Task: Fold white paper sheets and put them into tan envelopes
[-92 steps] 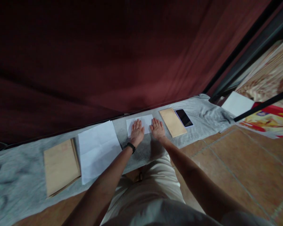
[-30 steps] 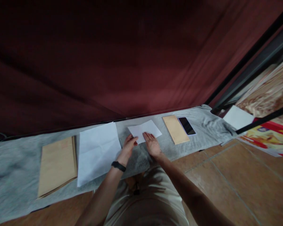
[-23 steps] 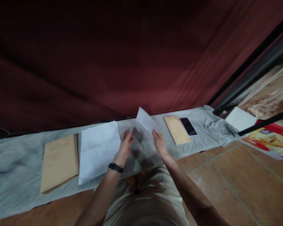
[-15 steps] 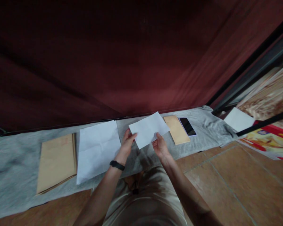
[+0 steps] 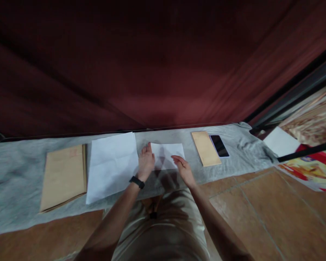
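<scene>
A folded white sheet of paper (image 5: 167, 150) lies flat on the grey cloth between my hands. My left hand (image 5: 146, 161) rests at its left edge with the fingers stretched out, open. Over the paper's right part is my right hand (image 5: 184, 169), its fingers extended and holding nothing; whether it touches the sheet I cannot tell. To the left lies a stack of larger white paper (image 5: 112, 166) with fold creases. A small brown envelope (image 5: 205, 148) is on the right, beside a dark-screened phone (image 5: 219, 146).
Large brown envelopes (image 5: 63, 177) are stacked at the left on the grey cloth (image 5: 16, 174). A dark red curtain (image 5: 163, 72) rises behind. Black bars (image 5: 306, 150) and a colourful printed box (image 5: 309, 170) stand at the right, above a tiled floor (image 5: 260, 206).
The folded white paper, held up in both hands before, now lies on the cloth. Both hands have let go of it and their fingers have straightened.
</scene>
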Available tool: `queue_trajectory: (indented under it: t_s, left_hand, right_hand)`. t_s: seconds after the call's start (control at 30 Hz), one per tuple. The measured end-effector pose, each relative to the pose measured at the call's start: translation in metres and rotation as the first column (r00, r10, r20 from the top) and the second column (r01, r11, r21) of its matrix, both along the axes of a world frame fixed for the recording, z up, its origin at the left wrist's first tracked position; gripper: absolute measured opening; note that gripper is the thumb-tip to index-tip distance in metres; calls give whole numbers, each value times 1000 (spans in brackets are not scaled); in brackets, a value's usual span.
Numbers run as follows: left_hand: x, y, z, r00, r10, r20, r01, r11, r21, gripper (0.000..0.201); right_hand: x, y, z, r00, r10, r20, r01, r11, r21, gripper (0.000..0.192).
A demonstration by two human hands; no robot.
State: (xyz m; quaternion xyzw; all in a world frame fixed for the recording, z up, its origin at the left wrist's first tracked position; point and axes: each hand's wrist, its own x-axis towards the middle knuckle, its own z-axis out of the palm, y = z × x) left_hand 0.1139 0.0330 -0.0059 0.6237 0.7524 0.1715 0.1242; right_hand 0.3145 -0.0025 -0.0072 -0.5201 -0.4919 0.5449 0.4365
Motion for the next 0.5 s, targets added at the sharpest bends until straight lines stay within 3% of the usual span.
queue_trajectory:
  t_s: [0.1, 0.2, 0.27, 0.37, 0.5]
  left_hand:
    - [25, -13, -8, 986, -136, -95, 153, 968, 197, 57]
    - [45, -19, -26, 929, -358, -99, 371, 902, 220, 57]
    - [51, -20, -40, 903, -419, -93, 429, 880, 205, 61]
    - [54, -19, -57, 896, -432, -105, 444, 879, 175, 64]
    - [52, -19, -63, 898, -425, -112, 439, 886, 149, 61]
  right_hand:
    - [-13, 22, -12, 988, -64, 140, 41, 986, 163, 39]
    - [-28, 34, -24, 987, -121, 106, 104, 982, 155, 46]
    - [-35, 37, -30, 986, -138, 92, 125, 983, 135, 51]
    - [-39, 39, -36, 978, -58, 199, 12, 975, 223, 55]
    - [-36, 37, -40, 876, 46, 479, -252, 892, 376, 56]
